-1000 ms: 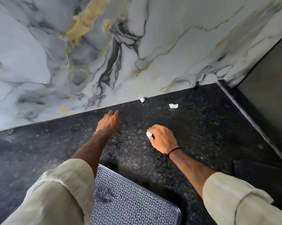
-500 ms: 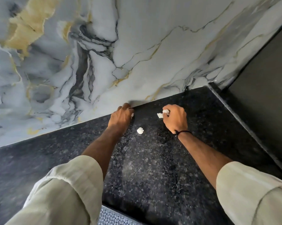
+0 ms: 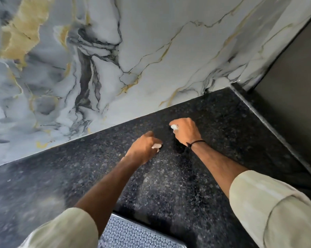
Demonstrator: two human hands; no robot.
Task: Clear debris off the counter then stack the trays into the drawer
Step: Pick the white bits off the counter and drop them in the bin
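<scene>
Both my hands are over the black speckled counter (image 3: 169, 185) near the marble wall. My left hand (image 3: 142, 149) is closed around a small white scrap of debris (image 3: 156, 145) that shows at its fingertips. My right hand (image 3: 186, 130) sits a little farther back and to the right, also closed, with white debris (image 3: 174, 127) poking out between thumb and fingers. A metal tray (image 3: 136, 233) with a woven diamond pattern lies at the near edge between my sleeves, only its far corner visible. No loose scraps show on the counter.
A white marble backsplash (image 3: 133, 51) with grey and gold veins rises behind the counter. The counter ends at a raised edge (image 3: 269, 129) on the right, beside a dark vertical panel (image 3: 290, 83).
My left hand has come back from the wall and closed over the scrap that lay on the counter. My right hand still holds its scraps. The view tipped down, showing more tray.
</scene>
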